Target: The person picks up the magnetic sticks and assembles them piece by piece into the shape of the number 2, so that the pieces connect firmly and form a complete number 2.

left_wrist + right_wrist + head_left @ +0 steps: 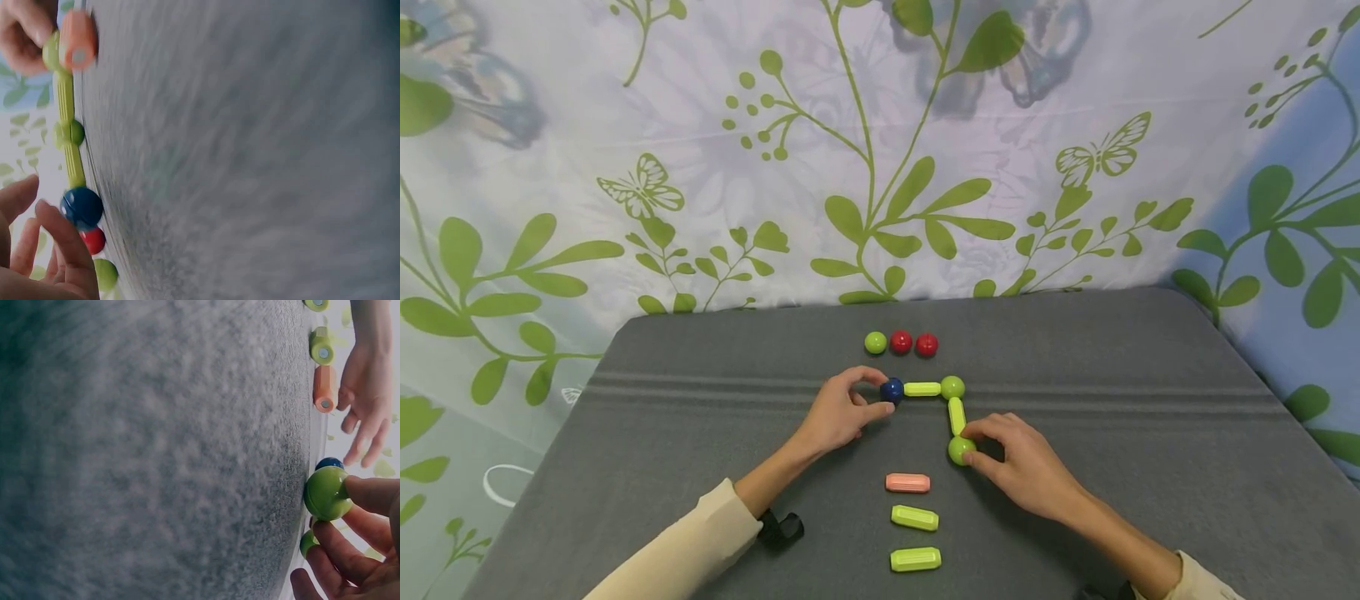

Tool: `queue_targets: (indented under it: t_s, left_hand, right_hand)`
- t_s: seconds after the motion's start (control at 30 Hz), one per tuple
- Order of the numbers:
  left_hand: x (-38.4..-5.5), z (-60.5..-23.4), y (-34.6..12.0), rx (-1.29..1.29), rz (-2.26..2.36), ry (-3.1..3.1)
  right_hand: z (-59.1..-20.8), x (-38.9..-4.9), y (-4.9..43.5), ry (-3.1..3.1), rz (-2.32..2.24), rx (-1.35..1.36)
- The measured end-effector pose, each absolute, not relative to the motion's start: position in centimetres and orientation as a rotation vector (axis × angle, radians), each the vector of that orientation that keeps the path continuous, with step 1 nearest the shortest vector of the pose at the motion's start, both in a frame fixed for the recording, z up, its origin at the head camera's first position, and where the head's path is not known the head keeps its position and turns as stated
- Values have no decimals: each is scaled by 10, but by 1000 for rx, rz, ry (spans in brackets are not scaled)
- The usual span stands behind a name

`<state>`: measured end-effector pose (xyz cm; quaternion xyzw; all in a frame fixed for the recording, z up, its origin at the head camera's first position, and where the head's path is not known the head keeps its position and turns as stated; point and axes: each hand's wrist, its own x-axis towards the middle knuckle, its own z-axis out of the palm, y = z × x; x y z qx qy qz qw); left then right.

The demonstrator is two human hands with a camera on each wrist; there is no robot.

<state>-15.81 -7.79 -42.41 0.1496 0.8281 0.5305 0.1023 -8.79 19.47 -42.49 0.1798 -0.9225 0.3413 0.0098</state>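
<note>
A chain of magnetic building pieces lies on the grey cloth: a dark blue ball point(892, 391), a yellow-green rod point(922, 389), a green corner ball point(952, 387), a second yellow-green rod point(957, 416) and a green end ball point(961, 451). My left hand point(841, 408) is beside the blue ball, thumb and index finger spread around its left side. In the left wrist view, its fingertips point(45, 209) stand slightly off the blue ball point(82, 208). With thumb and fingers, my right hand point(1026, 467) pinches the green end ball point(327, 493).
Behind the chain sit a loose green ball point(876, 342) and two red balls point(901, 342). Nearer me, a salmon-pink rod point(907, 483) and two yellow-green rods point(915, 517) form a column between my forearms. A leaf-patterned curtain point(760, 208) hangs behind the table.
</note>
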Motion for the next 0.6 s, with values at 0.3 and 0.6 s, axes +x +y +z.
queue_targets:
  t_s: [0.3, 0.6]
  left_hand:
    - [-128, -421, -76, 611, 1451, 2444]
    - [-101, -422, -71, 484, 1464, 2248]
  right_hand:
    - [-424, -88, 196, -2859, 1071, 575]
    - [-424, -87, 195, -2867, 1076, 573]
